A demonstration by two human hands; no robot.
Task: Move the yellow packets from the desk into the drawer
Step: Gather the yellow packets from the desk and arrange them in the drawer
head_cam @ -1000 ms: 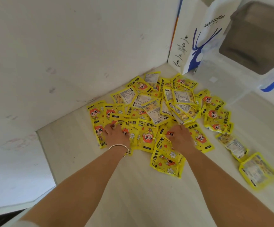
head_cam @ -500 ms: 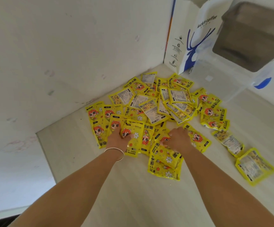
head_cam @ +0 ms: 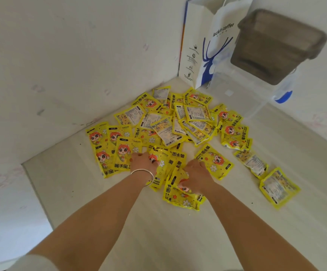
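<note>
Left of the paper bag (head_cam: 203, 49), the yellow packets (head_cam: 178, 126) lie heaped on the desk (head_cam: 158, 231); no drawer shows. The left hand (head_cam: 143, 161), nearest the wall, curls over packets, likely raking them inward. The right hand (head_cam: 196, 176) has fingers closed around a small bunch, gathering a handful.

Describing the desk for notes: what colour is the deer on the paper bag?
Blue, on the white paper bag, seen clearly in the head view.
</note>
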